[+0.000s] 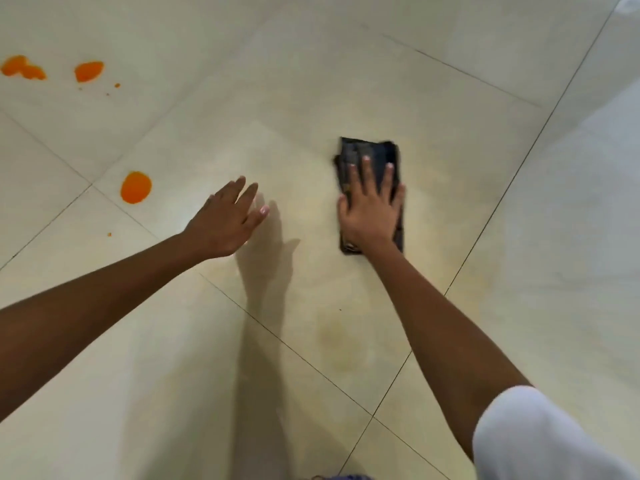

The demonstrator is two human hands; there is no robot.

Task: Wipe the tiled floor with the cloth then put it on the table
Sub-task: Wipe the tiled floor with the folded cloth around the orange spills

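A dark folded cloth (384, 154) lies flat on the cream tiled floor (311, 98), right of centre. My right hand (372, 213) presses down on its near half with fingers spread and straight. My left hand (228, 221) hovers over bare tile to the left of the cloth, fingers straight and apart, holding nothing; its shadow falls on the floor below it. Orange puddles stain the floor to the left: one round spill (135, 187) near a tile corner, and more spills (89, 71) farther away at the upper left.
A faint yellowish smear (337, 337) marks the tile near me, below the cloth. Dark grout lines cross the floor diagonally. A white sleeve (540, 438) covers my right upper arm. No table is in view.
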